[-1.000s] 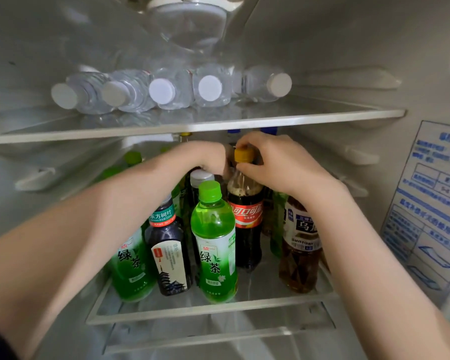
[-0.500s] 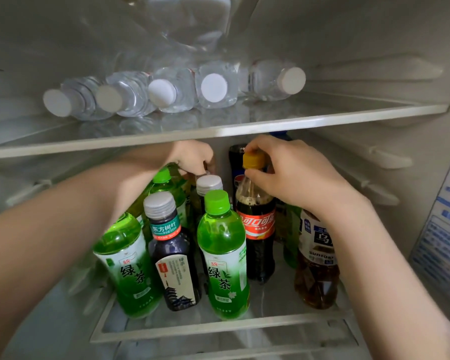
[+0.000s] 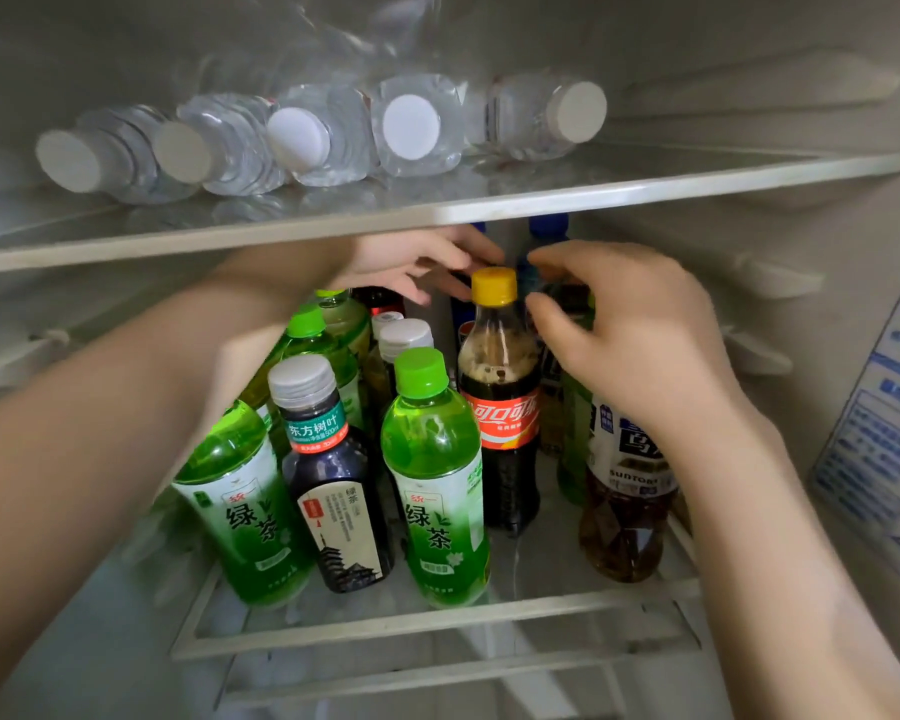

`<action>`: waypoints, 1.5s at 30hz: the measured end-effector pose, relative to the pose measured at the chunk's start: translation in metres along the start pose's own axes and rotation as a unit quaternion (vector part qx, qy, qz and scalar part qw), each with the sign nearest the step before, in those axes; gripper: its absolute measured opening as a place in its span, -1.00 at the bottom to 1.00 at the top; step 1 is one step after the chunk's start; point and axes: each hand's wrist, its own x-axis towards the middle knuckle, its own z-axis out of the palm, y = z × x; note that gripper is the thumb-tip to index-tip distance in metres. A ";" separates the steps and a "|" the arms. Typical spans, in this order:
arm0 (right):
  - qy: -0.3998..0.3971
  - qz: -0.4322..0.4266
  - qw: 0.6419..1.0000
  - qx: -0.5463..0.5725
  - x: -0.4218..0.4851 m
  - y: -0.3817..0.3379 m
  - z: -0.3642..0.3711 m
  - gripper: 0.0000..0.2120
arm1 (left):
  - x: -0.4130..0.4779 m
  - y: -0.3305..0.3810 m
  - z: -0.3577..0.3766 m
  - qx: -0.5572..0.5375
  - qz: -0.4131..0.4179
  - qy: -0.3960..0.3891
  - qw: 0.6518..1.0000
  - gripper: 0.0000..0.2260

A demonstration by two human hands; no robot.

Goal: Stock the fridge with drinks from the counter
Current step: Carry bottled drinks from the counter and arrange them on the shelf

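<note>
Both hands reach in at frame centre: left hand [image 3: 411, 265] with fingers loosely spread behind the cola bottle [image 3: 502, 407], right hand [image 3: 630, 335] half-curled beside its neck, gripping nothing. The cola stands upright on the lower fridge shelf [image 3: 437, 623].

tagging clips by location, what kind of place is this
Inside a fridge, likely a household one: a glass upper shelf with water bottles lying on it, and green tea bottles and a cola bottle standing on the lower shelf.

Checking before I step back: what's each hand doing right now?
Left hand: open, holding nothing.
Right hand: open, beside the cola bottle, not gripping it.
</note>
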 end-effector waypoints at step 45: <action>0.059 0.128 0.980 0.143 -0.037 0.021 0.012 -0.83 | 0.058 -0.011 0.003 0.341 0.079 0.122 0.929 -0.59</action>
